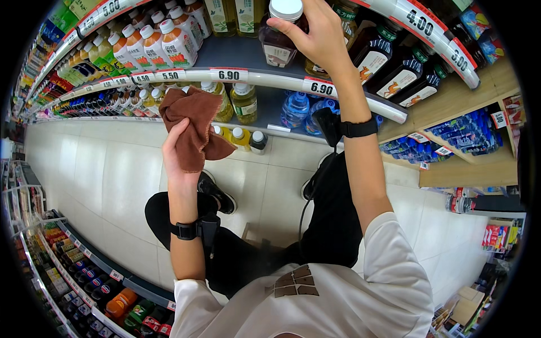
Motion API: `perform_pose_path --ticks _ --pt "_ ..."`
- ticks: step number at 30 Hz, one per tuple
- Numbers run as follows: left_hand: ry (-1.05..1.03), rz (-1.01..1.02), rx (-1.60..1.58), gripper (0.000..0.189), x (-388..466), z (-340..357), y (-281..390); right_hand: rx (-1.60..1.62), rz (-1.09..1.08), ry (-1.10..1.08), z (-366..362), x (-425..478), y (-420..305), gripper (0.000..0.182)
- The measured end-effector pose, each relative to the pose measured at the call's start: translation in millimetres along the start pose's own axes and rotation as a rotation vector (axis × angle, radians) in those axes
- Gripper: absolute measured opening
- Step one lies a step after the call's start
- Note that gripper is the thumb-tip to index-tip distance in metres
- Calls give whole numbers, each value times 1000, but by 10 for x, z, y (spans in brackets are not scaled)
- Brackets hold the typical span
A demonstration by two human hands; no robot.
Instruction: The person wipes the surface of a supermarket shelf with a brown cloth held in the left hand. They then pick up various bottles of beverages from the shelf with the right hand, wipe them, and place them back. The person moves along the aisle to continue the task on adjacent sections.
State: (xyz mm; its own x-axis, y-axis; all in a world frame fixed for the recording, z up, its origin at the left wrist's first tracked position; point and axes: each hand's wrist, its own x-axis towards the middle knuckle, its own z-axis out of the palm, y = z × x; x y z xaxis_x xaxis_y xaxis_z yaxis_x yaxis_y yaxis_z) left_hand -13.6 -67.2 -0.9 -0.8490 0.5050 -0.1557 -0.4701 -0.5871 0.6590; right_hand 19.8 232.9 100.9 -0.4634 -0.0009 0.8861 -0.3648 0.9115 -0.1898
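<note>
My left hand (177,143) grips a folded brown cloth (190,122) in front of the lower shelf, its loose corners spreading to the right. My right hand (321,34) reaches up to the shelf above and is around the upper right side of a dark drink bottle (277,40) with a white cap. The thumb lies just below the cap; the other fingers are partly hidden at the top edge. Whether the bottle's base rests on the grey shelf (228,55) cannot be told. White-labelled orange juice bottles (177,44) stand left of it.
Dark tea bottles (399,80) fill the shelf's right end. Below are blue-capped water bottles (296,110) and yellow drink bottles (244,103). Several small bottles (241,137) stand by the floor at the shelf's foot. A cable (302,215) hangs from my right wrist strap. Another drink shelf (118,276) is behind left.
</note>
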Motion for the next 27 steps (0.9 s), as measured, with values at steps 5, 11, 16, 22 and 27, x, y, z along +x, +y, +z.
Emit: perform_pose_path --ticks 5,11,16,22,27 --pt "-35 13 -6 52 6 -33 6 48 98 -73 88 22 139 38" --pt "12 -12 12 49 -17 -83 25 187 302 -77 126 159 172 44" --pt "-21 -18 17 49 -2 -88 8 119 356 76 272 123 265 45" --pt "1 -25 39 48 5 -76 9 48 258 60 315 66 253 52" --pt "-13 -23 24 47 -9 -43 21 -28 266 69 348 65 236 55"
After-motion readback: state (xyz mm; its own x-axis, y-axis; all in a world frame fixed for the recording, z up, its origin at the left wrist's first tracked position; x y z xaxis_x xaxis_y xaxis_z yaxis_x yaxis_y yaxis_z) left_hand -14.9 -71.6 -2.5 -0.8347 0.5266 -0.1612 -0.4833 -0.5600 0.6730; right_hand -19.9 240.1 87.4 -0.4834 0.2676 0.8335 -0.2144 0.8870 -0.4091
